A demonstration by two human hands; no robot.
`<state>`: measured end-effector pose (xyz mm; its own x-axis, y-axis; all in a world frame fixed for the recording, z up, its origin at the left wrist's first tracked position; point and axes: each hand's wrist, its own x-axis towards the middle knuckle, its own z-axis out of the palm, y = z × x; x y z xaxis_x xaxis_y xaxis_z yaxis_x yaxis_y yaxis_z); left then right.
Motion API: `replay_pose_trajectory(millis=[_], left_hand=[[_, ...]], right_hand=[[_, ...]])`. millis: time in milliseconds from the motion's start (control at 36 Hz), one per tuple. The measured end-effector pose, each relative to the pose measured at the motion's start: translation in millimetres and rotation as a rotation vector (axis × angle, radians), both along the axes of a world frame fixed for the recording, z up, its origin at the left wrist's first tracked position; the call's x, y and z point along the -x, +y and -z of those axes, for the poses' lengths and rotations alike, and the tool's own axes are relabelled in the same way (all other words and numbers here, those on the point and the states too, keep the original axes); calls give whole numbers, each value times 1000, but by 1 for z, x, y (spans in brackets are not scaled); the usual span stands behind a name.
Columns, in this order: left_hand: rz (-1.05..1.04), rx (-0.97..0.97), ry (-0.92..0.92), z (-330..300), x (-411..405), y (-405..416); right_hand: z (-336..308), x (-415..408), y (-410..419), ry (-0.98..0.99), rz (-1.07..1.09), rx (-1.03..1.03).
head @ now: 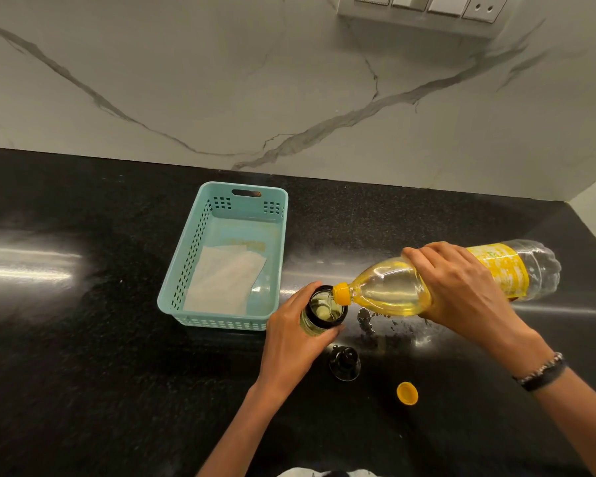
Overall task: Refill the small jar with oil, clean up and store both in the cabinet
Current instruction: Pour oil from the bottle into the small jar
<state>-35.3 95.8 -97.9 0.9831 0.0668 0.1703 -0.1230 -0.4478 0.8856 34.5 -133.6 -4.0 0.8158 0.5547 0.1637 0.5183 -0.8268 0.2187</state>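
Observation:
A small glass jar [322,313] with a black rim stands on the black counter, and my left hand [295,339] is wrapped around its side. My right hand [461,290] grips a large clear oil bottle [389,289] with a yellow label, tipped nearly flat. The bottle's yellow neck rests over the jar's mouth, and pale oil is inside the jar. The jar's black lid [344,363] lies on the counter just in front of it. The bottle's yellow cap [407,393] lies further right and nearer to me.
A teal plastic basket [186,259] holding white paper napkins [226,284] stands left of the jar. Spilled oil droplets [389,325] glisten on the counter [83,373] under the bottle. A marble wall rises behind, with a switch panel [427,5] at the top right.

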Motion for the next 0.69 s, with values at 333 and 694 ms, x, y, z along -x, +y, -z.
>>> replay_pose_trajectory(millis=[333, 694], left_hand=[[0, 9, -17, -4, 0, 0], [-14, 9, 11, -3, 1, 0]], right_hand=[[0, 0, 0, 14, 9, 4], [0, -1, 0, 8, 15, 7]])
